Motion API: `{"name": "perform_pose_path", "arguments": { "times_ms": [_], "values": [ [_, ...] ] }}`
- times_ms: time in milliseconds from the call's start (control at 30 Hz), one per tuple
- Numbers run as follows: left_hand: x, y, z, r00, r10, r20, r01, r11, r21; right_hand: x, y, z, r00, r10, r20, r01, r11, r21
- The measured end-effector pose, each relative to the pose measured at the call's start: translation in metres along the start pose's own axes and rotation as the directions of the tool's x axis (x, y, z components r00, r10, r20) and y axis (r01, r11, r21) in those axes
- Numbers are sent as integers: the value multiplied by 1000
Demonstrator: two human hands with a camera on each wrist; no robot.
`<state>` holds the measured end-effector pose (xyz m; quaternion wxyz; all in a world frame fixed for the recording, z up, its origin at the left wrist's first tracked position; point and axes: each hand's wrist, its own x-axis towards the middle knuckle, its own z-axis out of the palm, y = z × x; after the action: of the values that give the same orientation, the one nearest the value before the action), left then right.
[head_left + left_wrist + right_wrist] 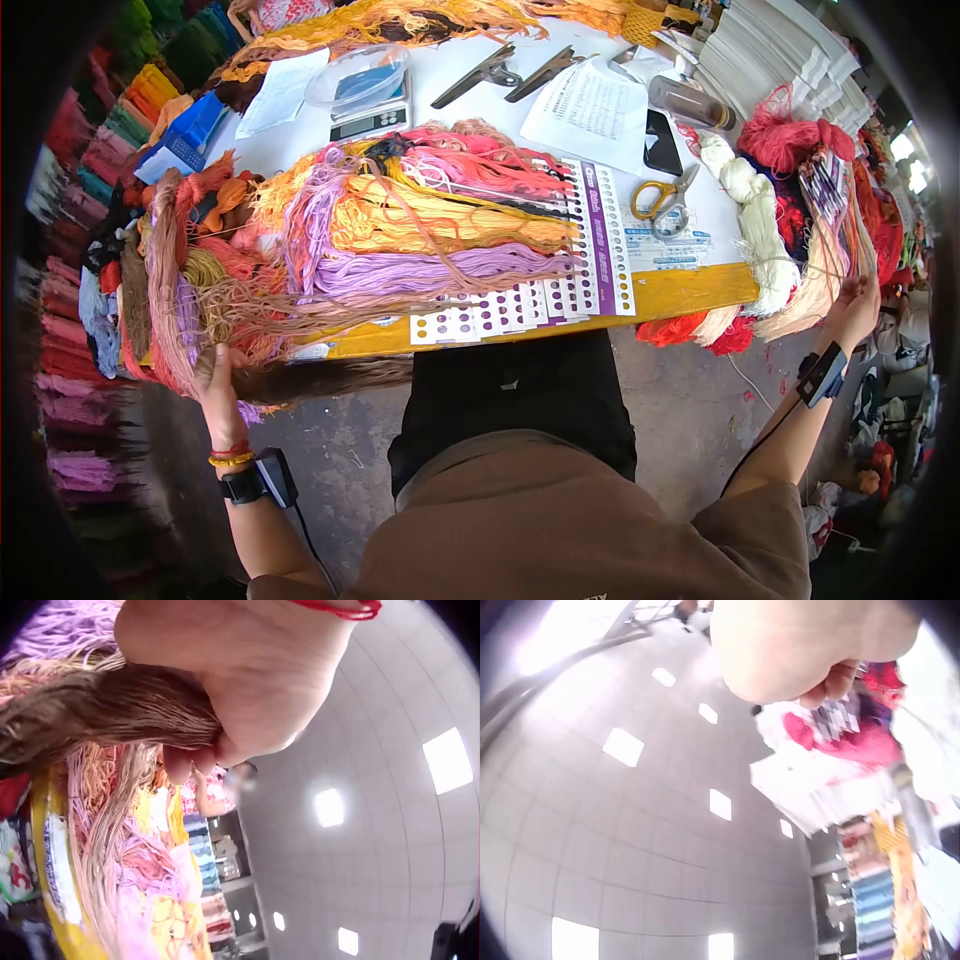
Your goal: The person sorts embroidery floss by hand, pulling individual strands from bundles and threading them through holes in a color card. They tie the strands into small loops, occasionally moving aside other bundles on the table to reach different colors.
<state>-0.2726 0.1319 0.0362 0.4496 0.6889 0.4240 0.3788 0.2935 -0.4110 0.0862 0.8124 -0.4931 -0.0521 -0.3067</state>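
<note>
My left hand (pixel 215 385) is at the front left corner of the table, gripping a hank of brown embroidery thread (pixel 112 712) between thumb and fingers. The brown hank (pixel 325 380) stretches to the right along the front edge, partly below the tabletop. A mauve skein (pixel 168 270) hangs just beyond that hand. Out at the right end, my right hand (pixel 853 308) has its fingers curled at the end of a thin tan strand (pixel 815 268). Peach thread (pixel 790 312) lies beside it. In the right wrist view the right hand (pixel 795 652) hides what its fingertips pinch.
Purple, yellow and pink skeins (pixel 450 225) lie over punched thread cards (pixel 605 240). Scissors (pixel 660 205), a phone (pixel 661 142), paper sheets (pixel 590 115), clamps (pixel 485 78) and a scale (pixel 370 120) sit farther back. White skeins (pixel 770 270) hang over the right edge.
</note>
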Motion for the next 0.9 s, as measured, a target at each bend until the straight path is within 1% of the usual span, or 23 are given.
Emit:
{"name": "perform_pose_path", "arguments": {
  "times_ms": [33, 100, 133, 167, 200, 233, 267, 300, 333, 367, 400, 433, 467, 500, 567, 633, 700, 733, 767, 800, 833, 867, 900],
  "values": [
    [-1, 8, 12, 1000, -2, 5, 2, 1000, -1, -25, -12, 20, 998, -50, 34, 56, 983, -172],
    [-10, 32, 54, 965, 81, 250, -110, 989, 102, -111, -21, 83, 923, -86, 376, 280, 819, -501],
    [-15, 38, 80, 933, 27, 360, 34, 986, -162, -138, 2, 91, 822, -35, 568, 370, 791, -487],
    [-21, 40, 107, 880, 8, 476, 204, 897, -393, -170, 31, 95, 709, 222, 670, 161, 873, -460],
    [-24, 41, 130, 830, -75, 552, 347, 845, -407, -222, 45, 112, 609, 391, 690, -304, 919, -252],
    [-27, 41, 151, 765, -149, 627, 483, 776, -406, -263, 42, 125, 446, 430, 785, -285, 899, -332],
    [-31, 43, 172, 697, -237, 676, 585, 734, -346, -295, 47, 133, 313, 597, 738, -326, 798, -507],
    [-35, 43, 190, 618, -321, 718, 678, 680, -279, -317, 51, 138, 231, 596, 769, -183, 803, -568],
    [-37, 38, 203, 619, -319, 718, 676, 682, -280, -329, 63, 135, 207, 571, 795, -157, 821, -549],
    [-37, 31, 214, 547, -364, 754, 740, 632, -232, -339, 72, 133, 183, 545, 818, -131, 839, -529],
    [-38, 28, 223, 470, -403, 785, 796, 578, -180, -351, 69, 136, 157, 550, 820, -52, 834, -550],
    [-38, 29, 228, 513, -422, 748, 758, 631, -163, -361, 68, 140, 133, 558, 819, 29, 824, -566],
    [-38, 31, 232, 511, -414, 754, 754, 637, -161, -363, 69, 142, 155, 476, 866, 137, 857, -496],
    [-38, 33, 234, 506, -407, 760, 752, 639, -158, -364, 68, 143, 159, 481, 862, 138, 854, -501],
    [-37, 31, 237, 503, -416, 758, 748, 649, -140, -365, 64, 148, 152, 420, 895, 251, 859, -446],
    [-34, 33, 240, 505, -420, 754, 738, 663, -125, -368, 67, 148, 172, 405, 898, 280, 854, -439],
    [-35, 37, 243, 538, -440, 719, 684, 726, -68, -370, 67, 147, 192, 370, 909, 350, 840, -415],
    [-37, 40, 245, 536, -435, 723, 685, 725, -71, -371, 67, 147, 209, 378, 902, 326, 843, -428],
    [-41, 46, 247, 603, -395, 694, 597, 799, -64, -373, 70, 146, 213, 378, 901, 333, 839, -430],
    [-44, 50, 251, 663, -340, 667, 499, 865, -55, -374, 72, 145, 189, 349, 918, 346, 851, -395],
    [-45, 45, 252, 682, -298, 668, 457, 887, -71, -372, 72, 146, 174, 320, 931, 367, 857, -363],
    [-44, 37, 254, 691, -238, 683, 409, 907, -98, -371, 67, 147, 111, 345, 932, 342, 867, -362],
    [-41, 37, 253, 670, -220, 710, 411, 905, -108, -369, 61, 150, 70, 374, 925, 336, 864, -375]
  ]
}}
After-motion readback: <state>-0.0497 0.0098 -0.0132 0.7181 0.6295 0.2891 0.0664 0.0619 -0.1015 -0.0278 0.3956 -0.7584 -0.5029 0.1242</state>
